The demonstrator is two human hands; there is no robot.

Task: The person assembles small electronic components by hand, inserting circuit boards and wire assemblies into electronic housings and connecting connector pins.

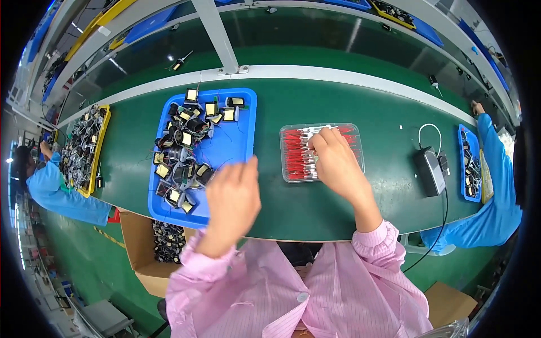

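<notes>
My left hand [234,197] is above the right edge of a blue tray [228,149], its back toward me. Its fingers look curled together, and anything in them is hidden. In the tray lie several small coil parts [186,138] with black bodies, pale yellow faces and thin wire leads. A clear plastic box [284,176] stands to the right, filled with rows of thin red-and-white pieces [297,155]. My right hand [338,163] reaches down into this box with fingers bent in a pinch. What sits between those fingertips I cannot make out.
A black box-shaped device [430,172] with a cable stands on the green table [389,169]. A full yellow-rimmed tray [101,149] is at left, another blue tray [470,163] at right. Blue-sleeved people [499,186] sit either side. A cardboard box [138,248] of parts stands below the table.
</notes>
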